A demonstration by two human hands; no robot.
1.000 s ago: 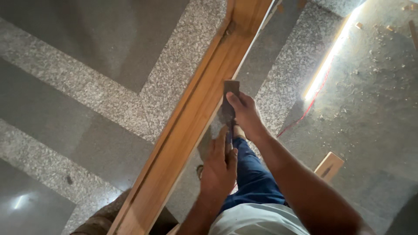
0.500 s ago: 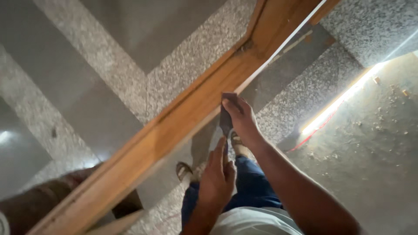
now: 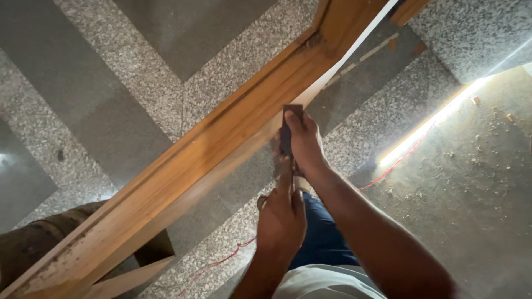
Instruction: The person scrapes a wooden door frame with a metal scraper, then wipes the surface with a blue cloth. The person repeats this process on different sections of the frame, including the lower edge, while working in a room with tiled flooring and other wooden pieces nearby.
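Fingers of the right hand [image 3: 305, 141] press a small dark sanding sheet [image 3: 289, 127] against the long orange-brown wooden beam [image 3: 221, 149], the left hand [image 3: 281, 218] pinching its six o'clock end, with rough patches remaining toward seven o'clock, so sanding seems partway.

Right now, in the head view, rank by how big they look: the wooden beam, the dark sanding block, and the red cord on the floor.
1. Wooden beam, spanning the frame.
2. Red cord, long but very thin.
3. Dark sanding block, partly hidden by both hands; its rank against the cord is unsure.
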